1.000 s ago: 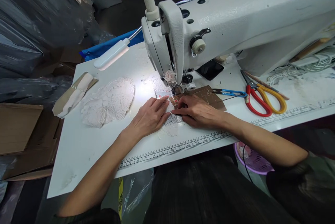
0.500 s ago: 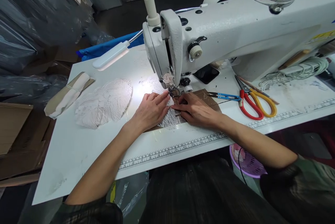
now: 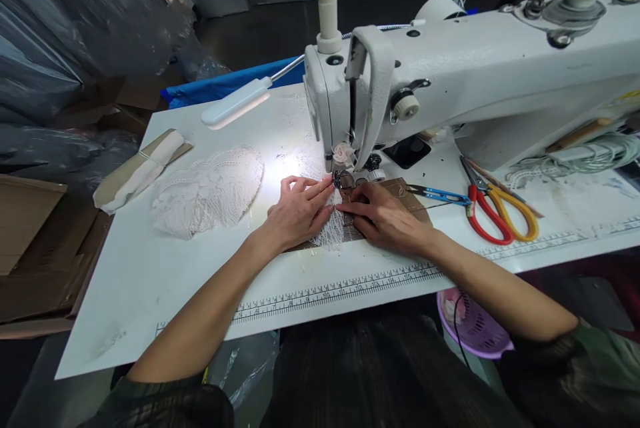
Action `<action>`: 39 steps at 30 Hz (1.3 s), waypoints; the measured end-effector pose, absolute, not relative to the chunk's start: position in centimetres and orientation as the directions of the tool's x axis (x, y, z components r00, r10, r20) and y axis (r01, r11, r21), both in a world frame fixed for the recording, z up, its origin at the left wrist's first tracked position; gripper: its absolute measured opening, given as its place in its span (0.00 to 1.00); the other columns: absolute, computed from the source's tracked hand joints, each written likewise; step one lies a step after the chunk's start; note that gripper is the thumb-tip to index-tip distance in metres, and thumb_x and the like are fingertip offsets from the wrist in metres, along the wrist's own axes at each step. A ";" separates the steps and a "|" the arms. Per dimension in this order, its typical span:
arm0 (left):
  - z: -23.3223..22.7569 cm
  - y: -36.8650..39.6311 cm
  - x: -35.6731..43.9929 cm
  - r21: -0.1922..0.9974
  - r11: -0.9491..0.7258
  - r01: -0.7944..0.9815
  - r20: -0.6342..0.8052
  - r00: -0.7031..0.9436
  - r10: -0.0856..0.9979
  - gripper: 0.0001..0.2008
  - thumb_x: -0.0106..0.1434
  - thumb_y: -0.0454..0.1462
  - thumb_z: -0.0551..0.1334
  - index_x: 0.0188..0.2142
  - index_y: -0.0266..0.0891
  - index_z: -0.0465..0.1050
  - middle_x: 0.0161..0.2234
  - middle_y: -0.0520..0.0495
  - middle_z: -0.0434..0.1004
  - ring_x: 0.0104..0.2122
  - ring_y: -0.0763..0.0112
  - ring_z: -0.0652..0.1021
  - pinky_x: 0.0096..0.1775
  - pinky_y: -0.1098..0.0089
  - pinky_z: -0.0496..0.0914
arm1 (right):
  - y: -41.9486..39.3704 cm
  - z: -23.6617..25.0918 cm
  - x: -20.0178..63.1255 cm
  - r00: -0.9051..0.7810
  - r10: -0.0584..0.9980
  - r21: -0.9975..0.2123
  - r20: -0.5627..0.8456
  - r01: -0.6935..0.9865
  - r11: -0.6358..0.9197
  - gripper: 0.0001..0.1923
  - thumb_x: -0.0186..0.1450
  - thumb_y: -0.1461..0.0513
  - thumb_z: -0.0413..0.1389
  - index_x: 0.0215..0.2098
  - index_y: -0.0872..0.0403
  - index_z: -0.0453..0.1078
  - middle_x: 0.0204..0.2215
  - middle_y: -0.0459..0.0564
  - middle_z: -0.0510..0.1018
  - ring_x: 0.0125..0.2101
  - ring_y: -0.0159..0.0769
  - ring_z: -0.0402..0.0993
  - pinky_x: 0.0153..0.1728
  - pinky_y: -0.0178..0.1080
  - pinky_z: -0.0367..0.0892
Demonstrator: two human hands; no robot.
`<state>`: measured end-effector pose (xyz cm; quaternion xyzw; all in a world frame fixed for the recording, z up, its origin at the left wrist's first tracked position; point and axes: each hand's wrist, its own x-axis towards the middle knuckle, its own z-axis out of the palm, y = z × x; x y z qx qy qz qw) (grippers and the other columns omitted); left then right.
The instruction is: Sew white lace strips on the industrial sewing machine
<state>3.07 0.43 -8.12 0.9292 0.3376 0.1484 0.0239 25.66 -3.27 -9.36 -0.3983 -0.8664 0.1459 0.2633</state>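
A piece of white lace (image 3: 330, 236) lies under the needle area of a white sewing machine (image 3: 333, 105). My left hand (image 3: 300, 211) rests flat on the lace, fingers stretched toward the presser foot (image 3: 344, 179). On the other side, my right hand (image 3: 384, 216) has its fingers bent and closed at the lace's right edge, close to my left fingertips. What sits between those right fingers is partly hidden. Brown material (image 3: 420, 209) lies beneath and beside my right hand. A small fabric rosette (image 3: 343, 153) is on the machine head above the foot.
More white lace (image 3: 210, 191) and a banded white roll (image 3: 150, 165) lie left on the table. Blue thread snips (image 3: 440, 194), red-and-yellow scissors (image 3: 493, 208) and a black phone-like object (image 3: 409, 151) are right. A lamp (image 3: 237, 105) overhangs; a purple basket (image 3: 475, 331) stands below.
The head view has shifted, so the machine and table items appear farther right. Both hands stay at the lace by the presser foot, with little visible change in their pose.
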 end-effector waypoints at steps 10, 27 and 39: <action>-8.3 0.0 3.6 0.070 -0.761 0.645 0.315 0.709 0.631 0.16 0.70 0.39 0.53 0.54 0.39 0.70 0.58 0.38 0.72 0.52 0.50 0.73 0.56 0.42 0.57 | -3.0 -9.7 25.7 -0.529 0.784 -0.439 0.325 0.649 0.621 0.16 0.68 0.64 0.49 0.48 0.51 0.76 0.42 0.55 0.71 0.44 0.42 0.67 0.49 0.49 0.69; -8.3 0.0 3.5 0.093 -0.766 0.636 0.361 0.695 0.621 0.12 0.70 0.39 0.56 0.49 0.44 0.75 0.55 0.45 0.76 0.42 0.56 0.77 0.52 0.41 0.58 | -3.2 -9.2 25.5 -0.578 0.762 -0.368 0.293 0.667 0.648 0.15 0.70 0.65 0.46 0.50 0.53 0.72 0.42 0.57 0.69 0.45 0.45 0.65 0.48 0.49 0.68; -8.7 0.8 4.1 0.141 -0.664 0.734 0.323 0.600 0.732 0.14 0.71 0.41 0.55 0.52 0.44 0.72 0.49 0.43 0.79 0.43 0.54 0.75 0.51 0.41 0.58 | -2.7 -8.6 24.5 -0.592 0.783 -0.154 0.190 0.770 0.619 0.21 0.67 0.69 0.44 0.58 0.60 0.62 0.43 0.63 0.69 0.43 0.49 0.65 0.42 0.50 0.71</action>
